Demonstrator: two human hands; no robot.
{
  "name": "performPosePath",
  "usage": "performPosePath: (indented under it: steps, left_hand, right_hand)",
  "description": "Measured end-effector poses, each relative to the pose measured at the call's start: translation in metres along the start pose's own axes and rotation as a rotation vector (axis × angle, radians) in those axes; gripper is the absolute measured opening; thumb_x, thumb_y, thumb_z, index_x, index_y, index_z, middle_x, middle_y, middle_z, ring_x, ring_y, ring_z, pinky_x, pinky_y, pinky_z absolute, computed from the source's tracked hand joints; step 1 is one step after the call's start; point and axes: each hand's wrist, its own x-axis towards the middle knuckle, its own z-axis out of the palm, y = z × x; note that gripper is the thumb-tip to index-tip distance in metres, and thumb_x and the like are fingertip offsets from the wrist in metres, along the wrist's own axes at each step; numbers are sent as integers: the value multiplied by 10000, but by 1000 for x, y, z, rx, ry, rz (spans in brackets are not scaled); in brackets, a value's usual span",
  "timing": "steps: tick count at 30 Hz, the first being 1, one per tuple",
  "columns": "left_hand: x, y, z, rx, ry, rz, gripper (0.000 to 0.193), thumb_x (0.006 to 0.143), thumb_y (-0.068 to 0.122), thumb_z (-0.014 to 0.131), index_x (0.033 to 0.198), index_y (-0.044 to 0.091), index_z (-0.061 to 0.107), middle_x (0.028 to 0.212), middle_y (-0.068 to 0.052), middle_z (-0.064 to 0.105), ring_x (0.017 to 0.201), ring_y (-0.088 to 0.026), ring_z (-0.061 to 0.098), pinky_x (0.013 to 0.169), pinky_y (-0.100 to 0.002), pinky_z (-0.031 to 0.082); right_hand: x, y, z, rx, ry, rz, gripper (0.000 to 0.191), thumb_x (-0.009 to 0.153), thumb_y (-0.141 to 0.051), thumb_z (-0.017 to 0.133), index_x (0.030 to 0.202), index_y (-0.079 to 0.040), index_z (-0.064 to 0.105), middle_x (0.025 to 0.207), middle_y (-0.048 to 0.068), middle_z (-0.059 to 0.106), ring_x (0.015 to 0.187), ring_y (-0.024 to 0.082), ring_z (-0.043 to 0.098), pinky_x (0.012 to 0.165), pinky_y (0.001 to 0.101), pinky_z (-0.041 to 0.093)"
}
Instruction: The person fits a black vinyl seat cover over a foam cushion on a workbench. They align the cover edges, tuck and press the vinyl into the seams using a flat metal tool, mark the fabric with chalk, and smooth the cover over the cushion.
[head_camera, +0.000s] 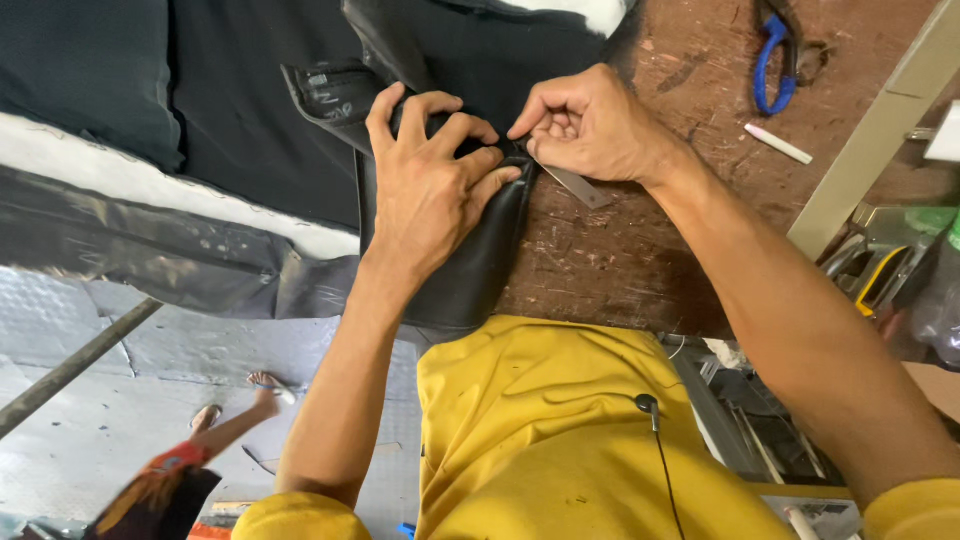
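Observation:
A black leather-like cover (470, 250) lies over the edge of a worn brown wooden workbench (640, 250). My left hand (430, 185) presses flat on its folded edge, fingers spread over the fold. My right hand (590, 125) pinches the same fold beside the left fingertips and holds a thin flat metal blade (580, 187) that pokes out below the palm. More black material and white foam padding (150, 180) stretch to the left.
Blue-handled scissors (772, 60) and a white chalk stick (778, 144) lie at the far right of the bench. A pale wooden bar (880, 130) slants at the right, with tools (880, 270) beside it. Another person's sandalled foot (262, 390) stands on the grey floor below left.

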Motion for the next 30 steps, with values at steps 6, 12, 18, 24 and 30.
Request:
performPosePath:
  steps: [6, 12, 18, 24, 30]
  left_hand:
    - [-2, 0, -1, -34, 5, 6, 200, 948, 319, 821, 1010, 129, 816, 1169, 23, 688, 1268, -280, 520, 1183, -575, 255]
    - [-8, 4, -5, -43, 15, -23, 187, 952, 308, 825, 1003, 128, 819, 1163, 28, 690, 1269, -278, 522, 1191, -561, 262]
    - [-11, 2, -8, -44, 24, -26, 210, 946, 324, 830, 1018, 127, 823, 1169, 28, 687, 1274, -277, 519, 1188, -556, 264]
    - [-13, 4, -9, -44, 26, -25, 212, 945, 324, 830, 1017, 125, 821, 1189, 26, 686, 1287, -280, 514, 1192, -554, 258]
    - [-27, 3, -17, -55, 43, -59, 213, 934, 316, 843, 981, 112, 807, 1184, 20, 682, 1292, -290, 511, 1178, -557, 272]
  right_hand:
    - [1, -2, 2, 5, 0, 18, 147, 902, 5, 686, 1032, 12, 755, 727, -78, 575, 660, -31, 474, 577, 159, 381]
    - [1, -3, 7, -80, 62, -35, 177, 890, 8, 694, 1054, 28, 756, 757, -70, 627, 670, -34, 509, 586, 150, 420]
    - [-2, -3, 7, -51, 50, 2, 173, 905, 11, 692, 1061, 22, 765, 750, -60, 610, 665, -31, 488, 582, 153, 400]
    - [-2, -2, 12, -100, 64, -43, 181, 895, 26, 698, 1064, 28, 761, 761, -57, 640, 664, -35, 508, 586, 146, 420]
    - [-3, 0, 17, 48, 85, -9, 156, 956, -13, 722, 1107, 12, 749, 849, -65, 647, 695, -43, 492, 598, 136, 407]
